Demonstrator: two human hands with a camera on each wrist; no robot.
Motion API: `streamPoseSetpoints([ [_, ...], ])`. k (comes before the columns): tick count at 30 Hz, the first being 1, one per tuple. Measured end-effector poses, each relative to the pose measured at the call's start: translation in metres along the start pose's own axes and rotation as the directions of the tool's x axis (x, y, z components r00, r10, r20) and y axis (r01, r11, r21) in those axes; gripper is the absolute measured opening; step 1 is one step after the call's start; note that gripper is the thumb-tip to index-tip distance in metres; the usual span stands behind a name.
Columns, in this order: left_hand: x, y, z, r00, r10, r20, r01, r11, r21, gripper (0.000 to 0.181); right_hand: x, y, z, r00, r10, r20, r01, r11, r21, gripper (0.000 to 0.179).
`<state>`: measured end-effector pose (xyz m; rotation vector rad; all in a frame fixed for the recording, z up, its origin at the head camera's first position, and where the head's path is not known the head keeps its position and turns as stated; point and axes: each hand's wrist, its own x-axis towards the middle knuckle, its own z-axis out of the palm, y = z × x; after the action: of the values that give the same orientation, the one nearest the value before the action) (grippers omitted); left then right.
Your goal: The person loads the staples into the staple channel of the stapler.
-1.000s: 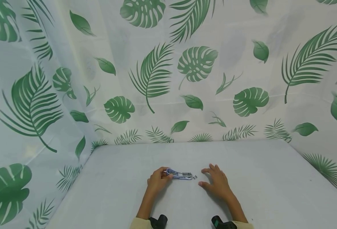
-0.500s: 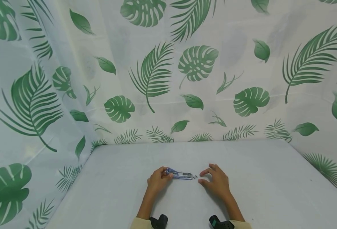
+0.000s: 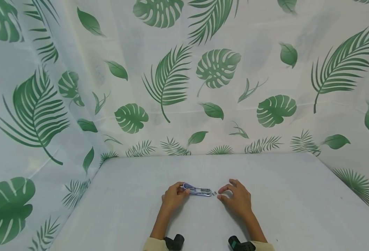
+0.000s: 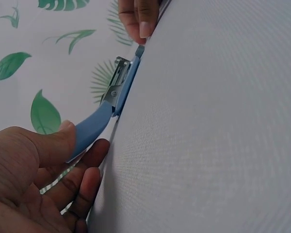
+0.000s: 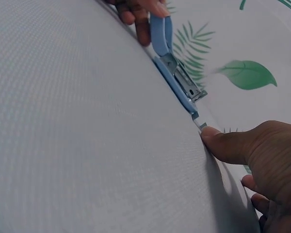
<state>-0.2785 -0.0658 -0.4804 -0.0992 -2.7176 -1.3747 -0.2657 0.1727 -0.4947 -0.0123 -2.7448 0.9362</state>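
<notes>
A blue plier-style stapler [image 3: 200, 191] with its metal magazine uncovered lies on the white table. My left hand [image 3: 173, 196] grips the handle end, thumb on one side and fingers on the other, as the left wrist view shows with the blue handle [image 4: 92, 128]. Just off the stapler's tip lie small metal staple pieces [image 3: 214, 193]. Beside these is my right hand [image 3: 239, 200], thumb and index finger bent toward each other with a gap between them. In the right wrist view its thumb [image 5: 228, 143] comes right up to a staple piece [image 5: 202, 126]; whether it touches is unclear.
The white table [image 3: 125, 202] is bordered behind and at the sides by a white cloth with green leaf prints [image 3: 172, 73]. Black wrist cameras [image 3: 175, 242] sit on both forearms over beige sleeves [image 3: 154, 244].
My right thumb and index finger have drawn closer together and moved slightly left, up to the staple pieces. The left hand and stapler have stayed in place.
</notes>
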Motion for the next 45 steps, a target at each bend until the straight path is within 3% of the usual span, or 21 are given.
streamPoseSetpoints([
  [6, 0.001, 0.001, 0.0, 1.0, -0.011, -0.004, 0.011, 1.0, 0.015, 0.03, 0.0, 0.0, 0.0, 1.0, 0.003, 0.002, -0.003, 1.0, -0.004, 0.006],
  [17, -0.001, 0.003, 0.0, 1.0, -0.008, -0.008, 0.008, 1.0, 0.019, 0.028, 0.0, -0.003, 0.001, 1.0, -0.001, -0.003, 0.001, 1.0, -0.027, 0.018],
  [36, 0.003, 0.007, 0.0, 1.0, -0.01, -0.025, 0.011, 1.0, 0.021, 0.029, 0.007, -0.005, 0.009, 0.996, 0.03, -0.083, -0.03, 1.0, 0.004, 0.006],
  [45, 0.002, 0.002, 0.002, 1.0, -0.025, -0.007, 0.026, 0.999, 0.036, 0.032, 0.002, -0.006, 0.009, 0.998, 0.048, -0.045, -0.048, 0.999, 0.008, 0.007],
])
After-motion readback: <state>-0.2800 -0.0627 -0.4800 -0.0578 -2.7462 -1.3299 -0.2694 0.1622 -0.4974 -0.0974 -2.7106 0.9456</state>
